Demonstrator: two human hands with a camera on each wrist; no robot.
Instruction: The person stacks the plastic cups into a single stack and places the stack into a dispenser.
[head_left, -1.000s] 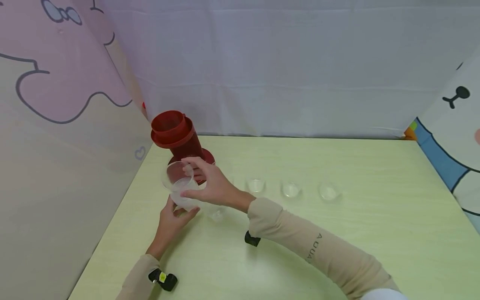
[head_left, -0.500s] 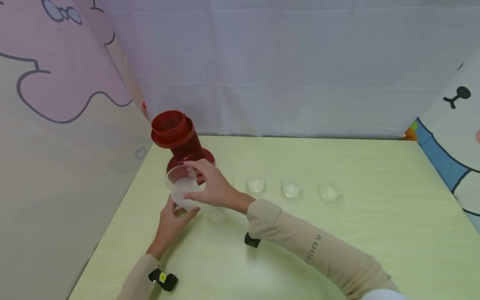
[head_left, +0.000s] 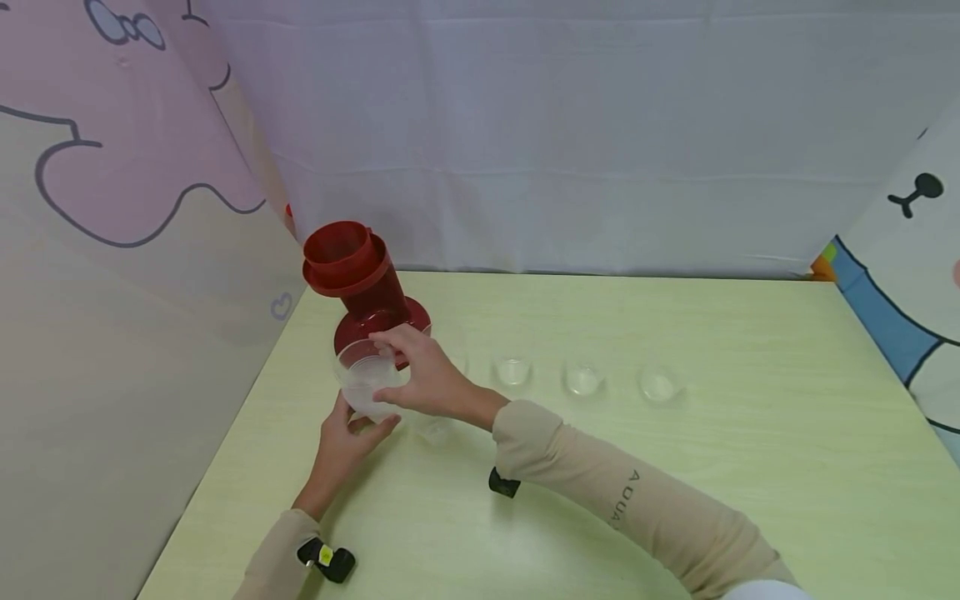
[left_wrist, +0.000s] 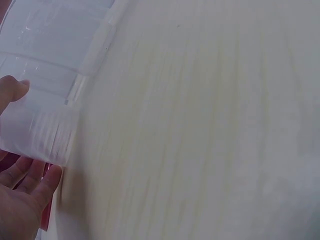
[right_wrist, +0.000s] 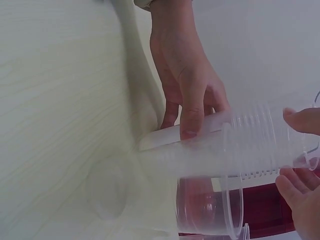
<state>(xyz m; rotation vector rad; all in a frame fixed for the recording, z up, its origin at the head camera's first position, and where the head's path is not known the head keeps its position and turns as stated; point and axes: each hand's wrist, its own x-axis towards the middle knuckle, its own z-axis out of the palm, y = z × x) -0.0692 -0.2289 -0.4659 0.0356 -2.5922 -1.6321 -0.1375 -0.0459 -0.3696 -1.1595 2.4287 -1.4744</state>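
A nested stack of clear plastic cups [head_left: 363,385] leans between both hands at the table's left side. My left hand [head_left: 341,450] holds the lower part, its thumb pressed along the side in the right wrist view. Around the upper, rim end of the stack curl the thumb and fingers of my right hand [head_left: 431,375], gripping the top plastic cup. Closely spaced cup rims [right_wrist: 255,135] show beside the right fingers in the right wrist view. In the left wrist view the stack [left_wrist: 45,75] fills the upper left corner.
Just behind the hands stands a dark red cup-shaped holder [head_left: 367,283] on a round base. Several clear cups, among them one cup [head_left: 512,371] and another cup [head_left: 658,383], stand in a row on the pale table [head_left: 750,467]. A cloth backdrop [head_left: 562,150] rises behind.
My right hand has moved slightly down and to the right, and the top cup has sunk further into the stack. The left hand has stayed in place.
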